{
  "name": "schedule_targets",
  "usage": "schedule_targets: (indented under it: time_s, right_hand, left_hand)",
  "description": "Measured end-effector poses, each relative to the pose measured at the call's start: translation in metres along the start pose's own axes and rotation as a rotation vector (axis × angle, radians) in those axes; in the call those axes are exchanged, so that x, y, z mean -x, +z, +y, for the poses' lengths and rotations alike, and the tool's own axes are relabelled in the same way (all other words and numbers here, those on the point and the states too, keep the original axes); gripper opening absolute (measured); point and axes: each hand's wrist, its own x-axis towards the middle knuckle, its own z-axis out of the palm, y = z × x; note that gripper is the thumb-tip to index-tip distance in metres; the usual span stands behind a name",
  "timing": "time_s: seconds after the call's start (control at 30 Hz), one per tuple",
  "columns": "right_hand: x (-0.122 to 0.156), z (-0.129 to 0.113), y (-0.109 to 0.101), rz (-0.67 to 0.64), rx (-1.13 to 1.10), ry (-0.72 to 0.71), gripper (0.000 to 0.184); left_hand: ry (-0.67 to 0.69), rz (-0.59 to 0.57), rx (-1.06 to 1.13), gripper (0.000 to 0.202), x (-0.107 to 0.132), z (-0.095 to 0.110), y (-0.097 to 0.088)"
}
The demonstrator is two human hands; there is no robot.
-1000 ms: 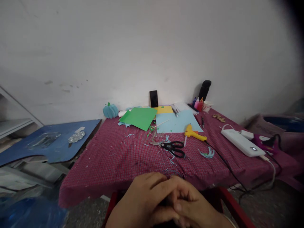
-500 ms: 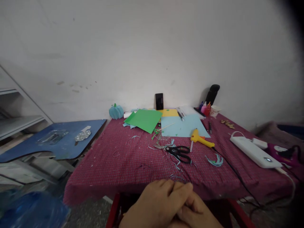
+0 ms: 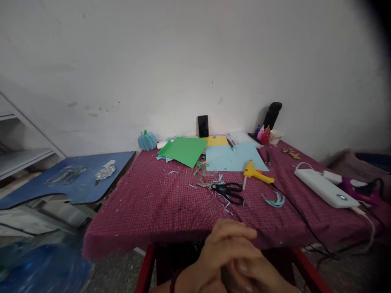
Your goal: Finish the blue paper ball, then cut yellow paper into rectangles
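Checkered cloth covers the table. On it the scissors and, just right of them, the glue gun lie unmoved. Nearer than the scissors, left hand and right hand stay clasped, each curled around the other alone; the left has tipped, its fingers stacked where its back showed half a second ago.

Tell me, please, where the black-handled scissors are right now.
In the head view, the scissors lie just right of centre on the checked tablecloth, left of the yellow glue gun, among paper scraps.
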Motion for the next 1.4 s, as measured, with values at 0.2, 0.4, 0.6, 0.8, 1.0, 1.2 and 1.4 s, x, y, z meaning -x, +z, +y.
schedule_targets:
  time_s: [0.2,0.4,0.6,0.8,1.0,1.2,1.4]
  right_hand:
    - [-0.027,-0.041,-0.013,0.201,-0.682,-0.027,0.025]
    - [-0.051,-0.061,-0.034,0.363,-0.962,-0.254,0.015]
    - [-0.056,-0.033,-0.041,0.369,-0.962,-0.232,0.025]
    - [-0.052,-0.017,-0.050,0.276,-0.950,-0.223,0.026]
    - [-0.043,-0.024,-0.043,0.283,-0.777,-0.221,0.027]
    - [-0.036,-0.030,-0.043,0.250,-0.686,-0.233,0.024]
    - [-0.025,-0.025,-0.043,0.284,-0.454,-0.174,0.029]
  left_hand:
    - [-0.435,0.463,0.161,0.019,-0.012,-0.028,-0.016]
    - [-0.336,0.460,0.024,0.026,-0.034,-0.051,0.000]
    - [-0.116,0.526,-0.206,0.029,-0.014,-0.062,0.032]
    - [-0.053,0.411,-0.345,0.032,0.000,-0.066,0.029]
    - [-0.023,0.354,-0.385,0.030,0.010,-0.055,0.022]
    - [-0.118,0.317,-0.283,0.022,0.006,-0.050,0.017]
    - [-0.297,0.029,-0.110,0.008,-0.001,-0.042,-0.002]
